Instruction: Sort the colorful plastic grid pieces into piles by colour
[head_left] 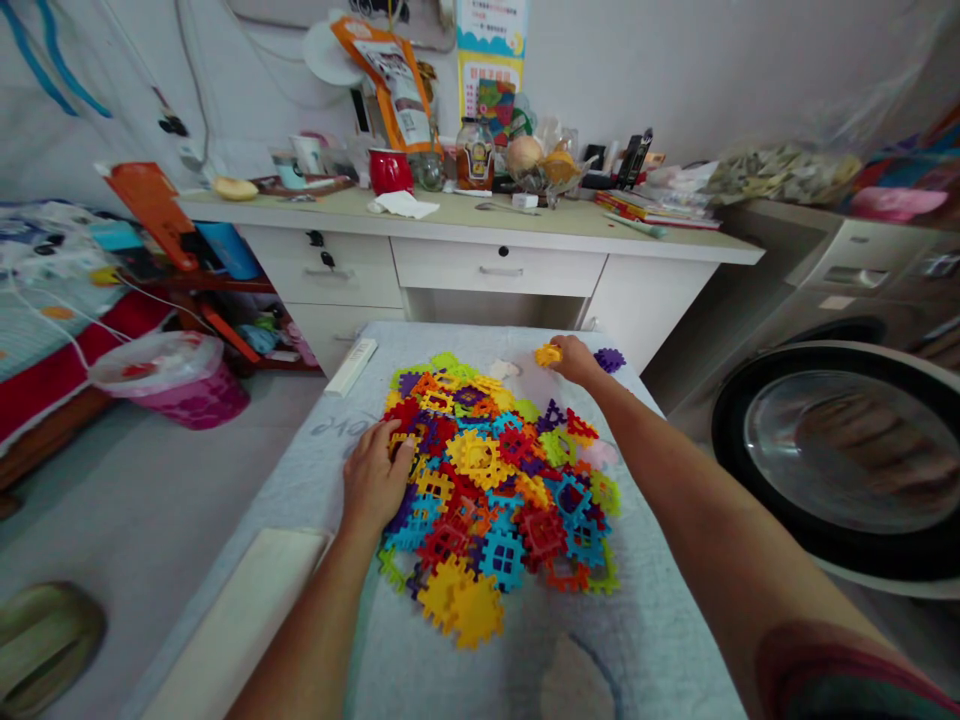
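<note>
Currently, the right hand (574,361) pinches a yellow piece (547,355) beyond the pile (477,459), long axis crosswise, free end leftward, while the left hand (375,478) touches the pile, grip unclear, and poster (491,42) lettering is illegible.

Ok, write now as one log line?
left hand: at left edge of pile; right hand: holding yellow piece; purple piece: beside right hand

Our left forearm (319,610) angled forward, left hand (373,477) palm down, fingers (384,433) curled. Our right arm (686,490) stretched farther out, right hand (576,361) in pinch grip.
</note>
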